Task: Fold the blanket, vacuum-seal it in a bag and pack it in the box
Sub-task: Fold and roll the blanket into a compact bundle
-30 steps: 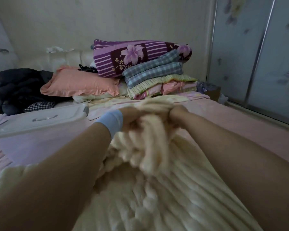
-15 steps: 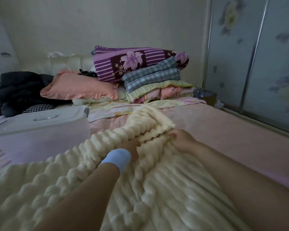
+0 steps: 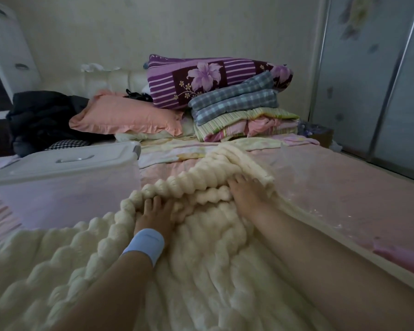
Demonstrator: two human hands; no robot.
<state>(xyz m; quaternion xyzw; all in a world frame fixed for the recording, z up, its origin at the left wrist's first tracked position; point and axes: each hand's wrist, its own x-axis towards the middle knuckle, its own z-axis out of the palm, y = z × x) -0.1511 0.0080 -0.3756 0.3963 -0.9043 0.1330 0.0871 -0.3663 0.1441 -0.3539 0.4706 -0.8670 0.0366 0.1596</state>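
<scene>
— Right of the storage box [image 3: 65, 192], what is entry one?
— Blanket [image 3: 201, 271]: cream, thick ribbed pile. It is spread on the pink bed sheet [image 3: 344, 187], just right of the box and nearer the camera than it. Its far edge is turned back on itself in a rolled ridge.
— Entry two?
— Left hand [image 3: 153, 215], with a light blue wristband [image 3: 145, 243]. It lies palm down on the blanket at the end of the ridge closest to the box. Fingers [image 3: 151, 203] straight and close together, tips pushed against the ridge.
— Entry three?
— Right hand [image 3: 245, 195], further right of the box, palm down on the same ridge. Fingers [image 3: 237, 182] straight, slightly spread, pressing the fold; nothing pinched.
— The box itself?
— Translucent, with its white lid [image 3: 65, 161] seated on top. It stands on the sheet just beside the blanket.
— Beyond the box?
— Salmon pillow [image 3: 127, 117]. To the right of that, a stack of folded bedding with a purple floral quilt [image 3: 213, 80] behind a plaid quilt [image 3: 234, 101]. A dark clothing heap [image 3: 46, 115] lies behind the box's left end.
</scene>
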